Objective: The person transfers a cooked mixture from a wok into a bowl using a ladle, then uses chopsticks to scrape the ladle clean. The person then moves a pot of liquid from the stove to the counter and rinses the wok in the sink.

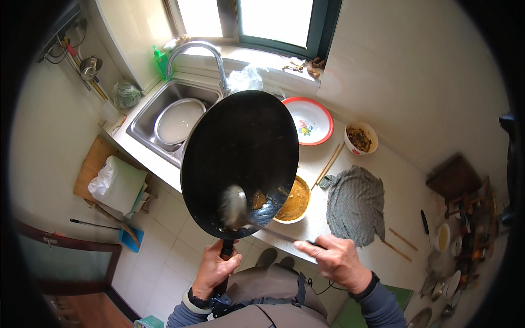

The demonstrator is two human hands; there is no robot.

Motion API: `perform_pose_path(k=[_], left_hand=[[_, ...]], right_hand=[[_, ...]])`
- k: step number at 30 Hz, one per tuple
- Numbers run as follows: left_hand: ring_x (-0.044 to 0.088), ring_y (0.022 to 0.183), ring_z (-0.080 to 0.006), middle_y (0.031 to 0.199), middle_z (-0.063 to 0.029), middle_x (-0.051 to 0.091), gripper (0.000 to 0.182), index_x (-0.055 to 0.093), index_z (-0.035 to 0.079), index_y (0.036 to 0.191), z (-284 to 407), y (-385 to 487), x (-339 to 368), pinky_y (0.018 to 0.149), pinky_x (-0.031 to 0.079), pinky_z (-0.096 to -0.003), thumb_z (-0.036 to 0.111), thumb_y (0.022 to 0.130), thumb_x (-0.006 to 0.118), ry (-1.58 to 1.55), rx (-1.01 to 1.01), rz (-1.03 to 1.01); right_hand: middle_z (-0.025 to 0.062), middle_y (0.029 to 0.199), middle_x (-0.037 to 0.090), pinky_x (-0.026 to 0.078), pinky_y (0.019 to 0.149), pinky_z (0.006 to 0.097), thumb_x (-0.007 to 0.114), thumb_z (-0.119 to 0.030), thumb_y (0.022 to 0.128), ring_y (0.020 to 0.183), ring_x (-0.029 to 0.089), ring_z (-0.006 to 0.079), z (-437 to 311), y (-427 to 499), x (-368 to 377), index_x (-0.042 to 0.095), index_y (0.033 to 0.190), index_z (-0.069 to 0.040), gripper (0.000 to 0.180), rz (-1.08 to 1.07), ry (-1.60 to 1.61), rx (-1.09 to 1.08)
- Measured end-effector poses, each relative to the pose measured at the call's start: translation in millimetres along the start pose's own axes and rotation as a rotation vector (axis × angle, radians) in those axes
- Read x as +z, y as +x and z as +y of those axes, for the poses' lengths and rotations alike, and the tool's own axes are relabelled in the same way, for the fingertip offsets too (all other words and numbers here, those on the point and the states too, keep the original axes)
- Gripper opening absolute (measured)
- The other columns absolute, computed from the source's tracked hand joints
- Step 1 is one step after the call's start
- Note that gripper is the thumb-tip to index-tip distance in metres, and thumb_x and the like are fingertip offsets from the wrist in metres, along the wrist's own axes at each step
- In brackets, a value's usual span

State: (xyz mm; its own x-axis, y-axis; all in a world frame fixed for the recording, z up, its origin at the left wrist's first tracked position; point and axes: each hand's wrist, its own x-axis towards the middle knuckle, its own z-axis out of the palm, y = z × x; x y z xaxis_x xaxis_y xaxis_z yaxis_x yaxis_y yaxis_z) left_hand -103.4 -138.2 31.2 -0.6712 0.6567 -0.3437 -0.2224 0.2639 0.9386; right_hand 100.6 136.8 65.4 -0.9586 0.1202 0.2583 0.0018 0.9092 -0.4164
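Note:
My left hand (217, 264) grips the dark handle of a black wok (242, 143), which is tilted over the counter's front edge. In my right hand (338, 258) is the handle of a metal ladle (235, 207). Its blurred bowl lies inside the wok, near the handle side. A small brown lump of food (259, 200) clings to the wok's inner wall beside the ladle. Partly hidden behind the wok's right rim stands a bowl of yellow-brown sauce-like food (294, 203) on the counter.
A red-rimmed enamel basin (318, 123), a bowl of dark food (360, 138), chopsticks (328, 166) and a grey cloth (356, 205) lie on the counter (404, 184). At left, the steel sink (141, 127) holds a basin of cloudy water (180, 121) under a curved faucet (197, 44).

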Motion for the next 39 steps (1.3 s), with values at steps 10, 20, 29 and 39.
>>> perform_pose_path(k=[10,20,29,39], left_hand=[[0.056,0.060,-0.0069,0.075,0.0023,0.060,0.036,0.065,-0.003,0.129,-3,2,0,0.057,0.047,-0.0268,0.005,0.095,0.076,0.027,0.014,-0.007],[0.058,0.060,-0.0078,0.075,0.0010,0.062,0.038,0.066,-0.002,0.129,-1,5,6,0.055,0.048,-0.0270,0.005,0.093,0.078,0.089,0.042,0.007],[0.059,0.065,-0.0069,0.081,0.0005,0.063,0.044,0.067,-0.003,0.131,0,7,7,0.055,0.050,-0.0251,0.009,0.092,0.081,0.164,0.075,0.025],[0.060,0.064,-0.0071,0.082,0.0004,0.062,0.041,0.067,-0.004,0.129,-7,7,2,0.054,0.050,-0.0259,0.004,0.091,0.080,0.364,0.176,0.074]], right_hand=[[0.0028,0.081,0.054,0.053,0.059,0.0389,0.072,0.003,0.081,0.070,0.063,0.0228,5,-8,5,0.078,0.141,-0.031,0.069,0.004,-0.012,-0.019],[0.0035,0.082,0.050,0.053,0.061,0.0379,0.068,-0.003,0.086,0.074,0.061,0.0217,-8,-14,20,0.077,0.144,-0.028,0.064,0.069,-0.097,0.000],[0.0037,0.086,0.054,0.053,0.061,0.0378,0.070,-0.003,0.086,0.074,0.061,0.0216,-13,-27,24,0.076,0.145,-0.026,0.063,0.087,-0.192,0.160],[0.0047,0.085,0.053,0.054,0.062,0.0398,0.071,0.002,0.082,0.074,0.062,0.0233,5,-53,17,0.074,0.149,-0.025,0.072,0.100,-0.302,0.303]])
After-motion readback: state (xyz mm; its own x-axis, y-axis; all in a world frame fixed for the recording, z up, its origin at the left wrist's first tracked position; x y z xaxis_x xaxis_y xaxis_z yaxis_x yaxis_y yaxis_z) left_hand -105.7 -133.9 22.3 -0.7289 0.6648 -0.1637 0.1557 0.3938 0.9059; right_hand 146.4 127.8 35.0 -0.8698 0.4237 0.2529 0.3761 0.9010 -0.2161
